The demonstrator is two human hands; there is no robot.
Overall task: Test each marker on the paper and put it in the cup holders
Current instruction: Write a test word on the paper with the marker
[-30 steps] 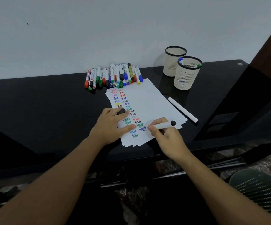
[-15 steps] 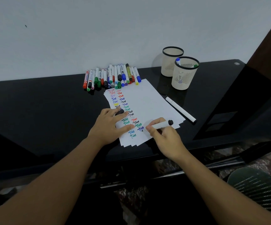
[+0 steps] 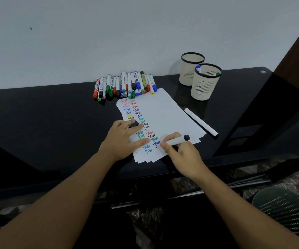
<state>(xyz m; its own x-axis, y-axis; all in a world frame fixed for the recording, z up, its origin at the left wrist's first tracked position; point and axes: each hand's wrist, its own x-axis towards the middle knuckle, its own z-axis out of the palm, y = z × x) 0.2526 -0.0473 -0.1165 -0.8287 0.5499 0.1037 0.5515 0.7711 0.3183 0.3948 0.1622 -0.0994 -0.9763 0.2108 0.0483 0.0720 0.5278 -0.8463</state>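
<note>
Down on the black tabletop [image 3: 46, 114] a fanned stack of paper [image 3: 166, 112] lies slanted, its left part filled with two columns of small test scribbles in red, blue, green, black and one yellow mark. On the near part of that sheet the right hand [image 3: 180, 152] pinches a white marker [image 3: 174, 141] between thumb and curled fingers, the barrel lying low with its black end pointing right; the writing tip is hidden behind the fingertips, so whether it touches the sheet cannot be told. To its left, the left hand [image 3: 122, 140] rests on the paper with fingers spread and nearly straight, and a dark cap [image 3: 133, 124] shows between its upper fingers, though how it is held is hard to make out. Just off the paper's right edge, a second white marker [image 3: 200, 121] lies on the tabletop, its colour unreadable. Beyond the sheet's far edge, a pile of markers [image 3: 125, 86] sits against the wall, caps overlapping so that single ones are hard to count. At the far right stand two mesh cup holders, close together or touching: the nearer cup holder [image 3: 205, 87] shows a blue cap [image 3: 198, 68] and a green cap [image 3: 217, 74] at its rim, the bodies mostly hidden behind the slats; the inside of the farther cup holder [image 3: 189, 69] cannot be seen. A mesh chair back [image 3: 286, 211] is cut off at the lower right.
</note>
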